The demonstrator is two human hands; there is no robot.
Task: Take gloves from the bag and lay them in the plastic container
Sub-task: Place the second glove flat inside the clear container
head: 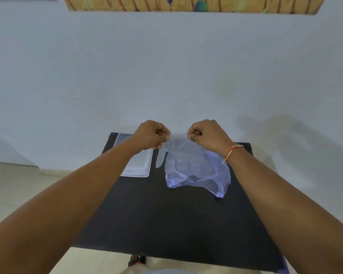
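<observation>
I count two bare hands, one glove, one bag, one container and one table. My left hand (152, 135) and right hand (205, 133) are both raised above the far end of the black rectangular table (166, 214), fists closed, each pinching a top corner of the thin translucent plastic glove (173, 153) so it hangs stretched between them. One glove finger dangles free at the left. Behind and below the glove lies the crumpled, pale blue see-through plastic bag (204, 177), resting on the table; where glove ends and bag begins I cannot make out clearly, nor whether more gloves sit inside. The shallow clear plastic container (139, 167) sits at the table's far left, partly covered by my left forearm. A red thread bracelet (233, 152) circles the right wrist.
</observation>
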